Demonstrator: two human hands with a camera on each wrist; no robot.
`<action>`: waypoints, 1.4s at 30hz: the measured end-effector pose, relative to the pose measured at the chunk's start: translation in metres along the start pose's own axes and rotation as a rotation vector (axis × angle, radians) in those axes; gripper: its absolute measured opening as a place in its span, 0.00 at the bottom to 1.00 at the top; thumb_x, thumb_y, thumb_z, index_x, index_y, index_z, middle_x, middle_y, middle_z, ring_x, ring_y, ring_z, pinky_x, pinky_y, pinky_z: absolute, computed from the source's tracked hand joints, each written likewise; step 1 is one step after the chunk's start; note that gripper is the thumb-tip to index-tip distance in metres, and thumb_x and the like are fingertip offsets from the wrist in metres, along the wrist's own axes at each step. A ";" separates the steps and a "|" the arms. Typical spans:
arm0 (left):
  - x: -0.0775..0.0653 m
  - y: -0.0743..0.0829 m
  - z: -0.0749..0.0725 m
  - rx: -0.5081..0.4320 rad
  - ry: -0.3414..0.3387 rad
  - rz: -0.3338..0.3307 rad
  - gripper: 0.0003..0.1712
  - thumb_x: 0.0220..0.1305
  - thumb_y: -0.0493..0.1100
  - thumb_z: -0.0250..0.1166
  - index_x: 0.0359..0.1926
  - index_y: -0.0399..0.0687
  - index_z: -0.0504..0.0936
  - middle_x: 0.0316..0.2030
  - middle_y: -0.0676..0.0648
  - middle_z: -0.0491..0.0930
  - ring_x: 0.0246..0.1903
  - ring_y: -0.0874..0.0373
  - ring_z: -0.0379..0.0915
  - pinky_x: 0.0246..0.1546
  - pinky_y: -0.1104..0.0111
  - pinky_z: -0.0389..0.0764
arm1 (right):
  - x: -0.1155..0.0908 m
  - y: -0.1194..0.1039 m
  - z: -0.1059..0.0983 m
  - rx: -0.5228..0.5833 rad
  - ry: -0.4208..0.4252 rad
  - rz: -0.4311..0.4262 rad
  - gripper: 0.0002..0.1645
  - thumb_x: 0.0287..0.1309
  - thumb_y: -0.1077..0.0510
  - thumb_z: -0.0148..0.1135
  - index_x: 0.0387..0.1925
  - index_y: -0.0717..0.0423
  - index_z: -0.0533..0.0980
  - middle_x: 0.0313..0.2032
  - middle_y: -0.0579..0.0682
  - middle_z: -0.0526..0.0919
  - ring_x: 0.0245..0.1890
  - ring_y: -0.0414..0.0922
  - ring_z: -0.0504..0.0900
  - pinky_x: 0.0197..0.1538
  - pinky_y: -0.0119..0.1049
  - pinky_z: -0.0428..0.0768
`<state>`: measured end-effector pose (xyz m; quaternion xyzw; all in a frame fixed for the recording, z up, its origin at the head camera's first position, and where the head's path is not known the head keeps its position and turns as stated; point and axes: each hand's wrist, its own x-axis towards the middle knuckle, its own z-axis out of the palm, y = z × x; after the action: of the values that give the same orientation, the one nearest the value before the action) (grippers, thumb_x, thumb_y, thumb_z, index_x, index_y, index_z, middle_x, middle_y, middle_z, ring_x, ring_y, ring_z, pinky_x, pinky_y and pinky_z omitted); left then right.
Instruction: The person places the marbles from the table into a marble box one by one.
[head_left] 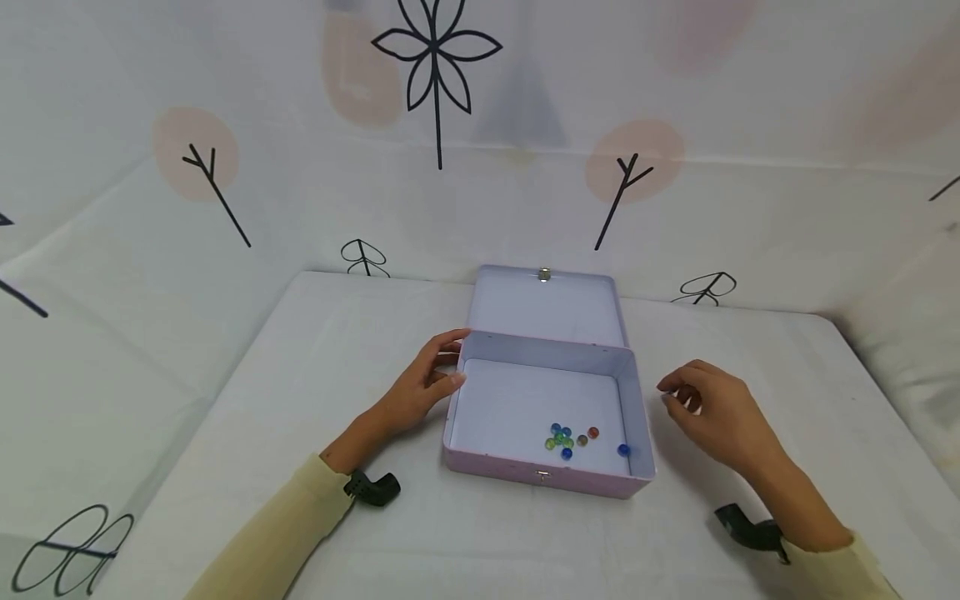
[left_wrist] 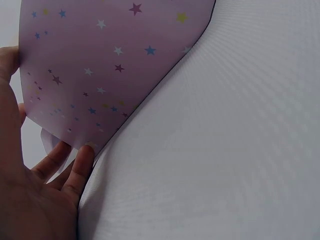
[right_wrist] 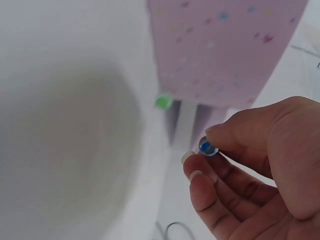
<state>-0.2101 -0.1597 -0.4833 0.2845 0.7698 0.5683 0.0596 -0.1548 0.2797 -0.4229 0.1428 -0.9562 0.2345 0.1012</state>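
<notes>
A pink metal box (head_left: 547,479) with printed stars lies with its lid (head_left: 547,304) folded back. Several glass marbles (head_left: 566,454), blue, green, yellowish and reddish, sit on its floor towards the front right. My left hand (head_left: 420,387) holds the box's left side near the back corner, with the thumb at the rim; its fingertips (left_wrist: 84,155) touch the starred wall. Just right of the box, my right hand (head_left: 716,412) pinches a clear marble with a blue core (right_wrist: 208,146) between thumb and finger. A blurred green marble (right_wrist: 163,101) shows beside the box in the right wrist view.
A white cloth (head_left: 360,333) covers the table. Behind it hangs a pale cloth with plant drawings (head_left: 435,46). The lid's metal clasp (head_left: 544,273) faces the back, and a small catch (head_left: 543,474) is on the box's front. Dark wrist devices (head_left: 750,530) sit below both hands.
</notes>
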 end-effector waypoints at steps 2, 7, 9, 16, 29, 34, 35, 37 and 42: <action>0.000 0.000 0.000 -0.002 0.001 -0.005 0.37 0.79 0.48 0.59 0.82 0.67 0.57 0.73 0.42 0.66 0.70 0.46 0.69 0.60 0.66 0.79 | -0.001 -0.007 -0.002 0.011 0.018 -0.021 0.12 0.55 0.70 0.75 0.41 0.58 0.86 0.38 0.48 0.84 0.34 0.44 0.79 0.33 0.31 0.78; -0.001 0.002 0.000 -0.007 0.001 -0.013 0.37 0.79 0.47 0.60 0.82 0.68 0.57 0.73 0.42 0.66 0.70 0.46 0.69 0.59 0.66 0.78 | -0.004 -0.024 -0.004 0.024 0.055 -0.080 0.14 0.53 0.70 0.77 0.40 0.55 0.86 0.38 0.45 0.84 0.34 0.43 0.80 0.34 0.32 0.80; -0.001 0.002 0.000 -0.008 0.001 -0.014 0.37 0.79 0.47 0.60 0.82 0.68 0.57 0.74 0.42 0.66 0.70 0.46 0.68 0.60 0.66 0.78 | -0.005 -0.030 -0.004 0.026 0.072 -0.109 0.15 0.53 0.71 0.78 0.39 0.53 0.85 0.37 0.43 0.84 0.34 0.41 0.80 0.34 0.31 0.80; -0.001 0.003 0.000 -0.008 -0.001 -0.003 0.37 0.79 0.47 0.59 0.82 0.66 0.57 0.73 0.42 0.66 0.70 0.46 0.68 0.60 0.66 0.78 | -0.008 -0.039 -0.005 0.056 0.126 -0.159 0.20 0.50 0.75 0.77 0.40 0.52 0.84 0.36 0.42 0.86 0.32 0.35 0.78 0.36 0.24 0.77; -0.002 0.005 0.001 -0.004 0.004 0.004 0.36 0.79 0.45 0.59 0.82 0.64 0.57 0.73 0.41 0.66 0.70 0.44 0.68 0.60 0.66 0.78 | -0.006 -0.025 -0.002 0.067 -0.130 -0.034 0.20 0.57 0.66 0.75 0.51 0.59 0.81 0.43 0.50 0.85 0.37 0.42 0.82 0.37 0.34 0.83; -0.001 0.003 0.001 -0.006 0.003 0.001 0.37 0.79 0.46 0.59 0.82 0.64 0.57 0.73 0.41 0.66 0.70 0.44 0.69 0.59 0.66 0.78 | -0.005 -0.017 0.004 0.091 -0.253 -0.004 0.22 0.57 0.65 0.74 0.54 0.60 0.81 0.45 0.50 0.84 0.39 0.43 0.82 0.37 0.32 0.83; -0.001 0.003 0.001 -0.009 0.003 0.003 0.37 0.79 0.46 0.59 0.82 0.64 0.57 0.73 0.40 0.66 0.70 0.44 0.69 0.59 0.66 0.78 | -0.005 -0.017 0.005 0.094 -0.272 -0.004 0.22 0.57 0.65 0.74 0.54 0.60 0.81 0.44 0.49 0.83 0.38 0.42 0.82 0.37 0.32 0.82; -0.001 0.002 0.001 -0.012 0.001 0.006 0.37 0.79 0.46 0.59 0.82 0.62 0.57 0.73 0.40 0.66 0.70 0.43 0.69 0.59 0.66 0.78 | -0.005 -0.018 0.004 0.094 -0.319 -0.006 0.22 0.56 0.65 0.74 0.54 0.59 0.80 0.44 0.48 0.83 0.38 0.41 0.81 0.37 0.32 0.82; -0.001 0.002 0.000 -0.015 -0.001 0.011 0.37 0.79 0.46 0.59 0.82 0.62 0.57 0.73 0.41 0.66 0.70 0.44 0.69 0.59 0.66 0.79 | -0.007 -0.022 -0.002 0.118 -0.460 -0.029 0.22 0.57 0.64 0.73 0.53 0.56 0.80 0.42 0.43 0.82 0.36 0.37 0.80 0.38 0.32 0.82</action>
<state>-0.2083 -0.1598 -0.4814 0.2886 0.7638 0.5743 0.0591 -0.1406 0.2638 -0.4136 0.2120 -0.9366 0.2497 -0.1245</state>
